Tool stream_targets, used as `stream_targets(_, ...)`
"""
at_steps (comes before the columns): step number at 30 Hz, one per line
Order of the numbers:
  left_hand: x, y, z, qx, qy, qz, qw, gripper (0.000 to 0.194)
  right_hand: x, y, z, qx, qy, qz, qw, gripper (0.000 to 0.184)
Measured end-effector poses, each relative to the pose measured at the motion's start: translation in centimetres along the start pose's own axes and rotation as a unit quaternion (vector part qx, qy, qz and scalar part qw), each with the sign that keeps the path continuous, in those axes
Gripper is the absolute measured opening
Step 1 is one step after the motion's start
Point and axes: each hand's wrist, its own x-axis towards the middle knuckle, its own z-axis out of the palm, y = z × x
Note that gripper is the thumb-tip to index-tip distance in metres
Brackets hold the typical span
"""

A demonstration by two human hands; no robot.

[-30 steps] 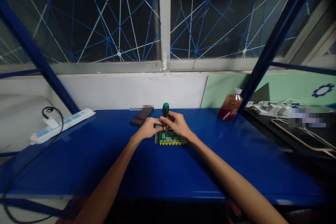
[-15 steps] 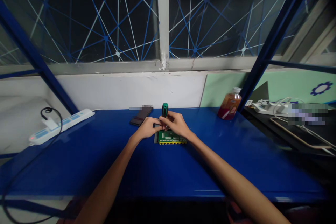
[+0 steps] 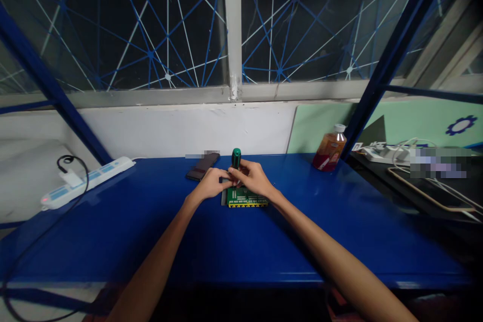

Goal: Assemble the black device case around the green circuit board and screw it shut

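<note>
A green-handled screwdriver [image 3: 236, 157] stands upright over a green circuit board [image 3: 241, 197] with a yellow strip along its near edge. My right hand [image 3: 252, 177] is closed around the screwdriver's lower handle, thumb and fingers pinching it. From the other side, my left hand [image 3: 212, 183] reaches in with its fingers pinched together beside the screwdriver's shaft, at the board's upper left. What the left fingertips grip is hidden. The screwdriver's tip is also out of sight behind the hands.
The board lies on a blue table [image 3: 226, 251]. A dark phone [image 3: 204, 165] lies just behind my left hand. A white power strip [image 3: 88, 183] with a black cable is on the left. A drink bottle [image 3: 330, 150] stands at the back right, near another phone [image 3: 426, 188] and white cables.
Almost nothing differs. The view shifts very slightly, while both hands and the screwdriver keep nearly the same place over the board.
</note>
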Motion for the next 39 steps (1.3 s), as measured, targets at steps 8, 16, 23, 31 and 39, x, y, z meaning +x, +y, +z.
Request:
stream_targets(8, 0.0, -0.17, 0.13, -0.007, -0.008, -0.012, 1.0, 0.017, 0.0, -0.04, -0.07, -0.03, 0.01, -0.01, 0.999, 0.031)
stream_targets(16, 0.03, 0.24, 0.13, 0.01, -0.011, -0.012, 1.0, 0.018, 0.0, 0.02, -0.11, -0.037, 0.021, 0.004, 0.999, 0.036)
stream_targets(23, 0.05, 0.11, 0.41, 0.004, -0.017, -0.012, 1.0, 0.018, -0.01, -0.04, -0.19, -0.039, 0.03, 0.006, 0.999, 0.036)
stream_targets(31, -0.01, -0.13, 0.31, -0.006, -0.009, -0.006, 1.0, 0.019, 0.07, 0.01, -0.37, -0.01, 0.06, 0.013, 0.998, 0.034)
stream_targets(39, 0.06, -0.03, 0.3, 0.01, -0.014, -0.004, 1.0, 0.017, 0.2, -0.22, -0.61, 0.033, 0.081, 0.005, 0.996, 0.035)
